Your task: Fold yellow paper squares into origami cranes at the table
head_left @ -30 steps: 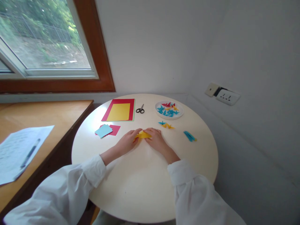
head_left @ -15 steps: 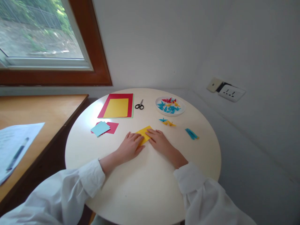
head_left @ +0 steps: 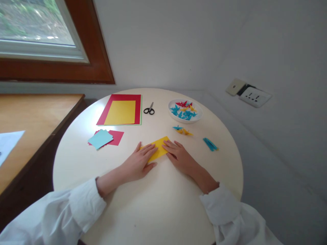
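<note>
A yellow piece of paper (head_left: 159,150), in the shape of a narrow rectangle, lies slanted on the round white table (head_left: 155,207). My left hand (head_left: 138,161) rests over its left end, fingers stretched out flat and thumb apart below the paper's lower edge. On the right end lie the extended fingertips of my right hand (head_left: 180,156). Both hands press from above without gripping, and the middle of the paper shows between them. Just beyond my right hand sit a few small folded paper cranes (head_left: 183,131), blue and yellow.
A white dish (head_left: 170,115) holds several red, blue and yellow cranes. Black-handled scissors (head_left: 149,110) lie left of it, beside stacked red and yellow sheets (head_left: 120,112). Small light-blue squares (head_left: 100,139) overlap pink ones (head_left: 117,137). Narrow blue folded pieces (head_left: 210,144) are at right.
My hands have moved apart along the yellow paper, and more of it shows between them. The view has come slightly closer and shifted.
</note>
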The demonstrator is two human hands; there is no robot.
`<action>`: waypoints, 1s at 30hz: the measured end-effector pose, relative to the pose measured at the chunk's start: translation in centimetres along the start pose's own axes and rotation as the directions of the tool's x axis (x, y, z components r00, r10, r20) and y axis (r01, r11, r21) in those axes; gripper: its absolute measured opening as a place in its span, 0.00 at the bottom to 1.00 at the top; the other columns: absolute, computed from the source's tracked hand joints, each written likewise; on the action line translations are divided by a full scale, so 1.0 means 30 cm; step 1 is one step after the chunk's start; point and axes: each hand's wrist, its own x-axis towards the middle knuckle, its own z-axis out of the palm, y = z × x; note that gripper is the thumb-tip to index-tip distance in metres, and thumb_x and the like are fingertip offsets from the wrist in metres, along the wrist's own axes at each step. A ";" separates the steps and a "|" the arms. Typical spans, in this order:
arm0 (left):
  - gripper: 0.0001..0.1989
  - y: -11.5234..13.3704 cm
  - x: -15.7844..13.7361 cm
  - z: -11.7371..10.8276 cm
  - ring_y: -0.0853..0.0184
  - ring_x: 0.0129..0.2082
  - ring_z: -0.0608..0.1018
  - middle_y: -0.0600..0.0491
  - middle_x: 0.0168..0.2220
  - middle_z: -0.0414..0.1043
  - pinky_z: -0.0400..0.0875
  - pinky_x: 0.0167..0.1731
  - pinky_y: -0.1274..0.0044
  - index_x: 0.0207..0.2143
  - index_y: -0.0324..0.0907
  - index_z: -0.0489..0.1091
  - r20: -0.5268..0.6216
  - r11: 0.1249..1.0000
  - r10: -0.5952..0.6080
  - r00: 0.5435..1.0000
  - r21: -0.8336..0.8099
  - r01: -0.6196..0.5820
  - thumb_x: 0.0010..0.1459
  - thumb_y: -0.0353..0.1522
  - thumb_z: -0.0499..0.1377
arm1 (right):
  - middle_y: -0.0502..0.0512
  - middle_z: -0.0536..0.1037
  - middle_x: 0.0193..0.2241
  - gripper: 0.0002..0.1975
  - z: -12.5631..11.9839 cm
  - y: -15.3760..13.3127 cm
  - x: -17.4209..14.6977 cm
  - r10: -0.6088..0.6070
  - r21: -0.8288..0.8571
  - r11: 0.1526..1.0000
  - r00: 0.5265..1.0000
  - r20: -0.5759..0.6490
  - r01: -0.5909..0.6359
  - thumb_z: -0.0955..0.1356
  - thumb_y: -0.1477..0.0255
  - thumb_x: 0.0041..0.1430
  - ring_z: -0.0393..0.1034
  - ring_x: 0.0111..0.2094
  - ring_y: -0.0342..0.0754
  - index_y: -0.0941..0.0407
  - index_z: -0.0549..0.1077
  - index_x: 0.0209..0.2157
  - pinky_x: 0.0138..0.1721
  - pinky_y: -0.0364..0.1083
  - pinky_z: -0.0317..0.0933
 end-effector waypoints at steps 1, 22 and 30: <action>0.24 -0.004 0.002 -0.006 0.58 0.59 0.63 0.41 0.58 0.62 0.46 0.60 0.55 0.58 0.36 0.56 -0.003 1.000 -0.019 1.000 -0.017 0.019 0.60 0.34 0.49 | 0.59 0.67 0.56 0.21 -0.002 0.004 -0.001 0.004 0.008 1.000 1.000 0.002 -0.004 0.58 0.77 0.59 0.58 0.59 0.48 0.55 0.68 0.52 0.60 0.58 0.49; 0.14 0.061 0.003 -0.024 0.64 0.46 0.74 0.47 0.45 0.74 0.63 0.54 0.65 0.44 0.37 0.69 -0.107 0.991 -0.041 0.993 -0.127 0.028 0.62 0.31 0.47 | 0.55 0.75 0.28 0.06 0.026 -0.092 0.003 -0.132 0.187 0.963 0.943 -0.304 0.195 0.63 0.76 0.59 0.68 0.33 0.46 0.56 0.69 0.29 0.36 0.46 0.64; 0.21 0.087 -0.044 -0.046 0.61 0.45 0.73 0.46 0.42 0.75 0.60 0.54 0.59 0.57 0.35 0.55 -0.098 0.999 -0.053 0.994 -0.018 0.052 0.62 0.32 0.48 | 0.52 0.72 0.25 0.07 0.005 -0.091 0.007 0.104 0.305 0.952 0.969 -0.223 -0.031 0.62 0.75 0.59 0.66 0.29 0.45 0.56 0.67 0.26 0.32 0.44 0.61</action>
